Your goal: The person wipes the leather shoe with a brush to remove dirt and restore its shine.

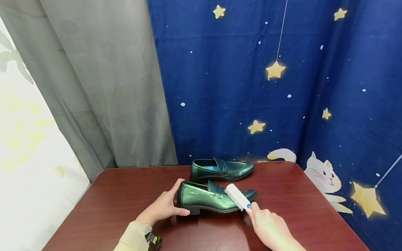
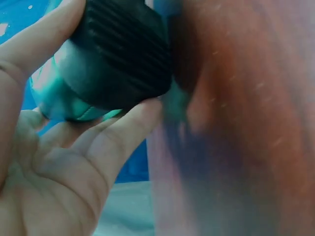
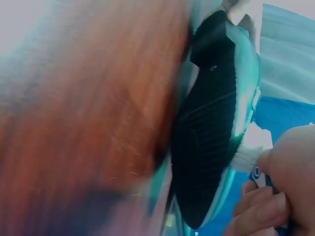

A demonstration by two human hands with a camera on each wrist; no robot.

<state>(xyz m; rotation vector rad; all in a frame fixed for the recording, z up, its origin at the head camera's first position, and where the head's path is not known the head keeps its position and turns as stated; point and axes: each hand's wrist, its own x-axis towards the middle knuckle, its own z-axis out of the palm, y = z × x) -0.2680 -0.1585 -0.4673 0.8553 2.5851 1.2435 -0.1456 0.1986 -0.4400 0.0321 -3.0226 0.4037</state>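
Observation:
A shiny green loafer (image 1: 199, 198) lies nearest me with its toe to the right. My left hand (image 1: 164, 206) grips it round the heel; the left wrist view shows thumb and fingers about the ridged black heel (image 2: 123, 54). The dark sole (image 3: 206, 128) faces the right wrist camera. My right hand (image 1: 271, 225) holds a white brush (image 1: 237, 196) by its handle. Its pale bristles (image 3: 246, 153) touch the side of the loafer toward the toe. Just behind stands a second green loafer (image 1: 238, 169), toe also rightward, with a blue patch inside.
Both shoes are on a glossy reddish-brown table (image 1: 119, 195). Behind its far edge hang a grey curtain (image 1: 110, 87) and a blue star-patterned curtain (image 1: 226, 87). A black device (image 1: 154, 240) is strapped at my left wrist, by a cream sleeve (image 1: 133, 237).

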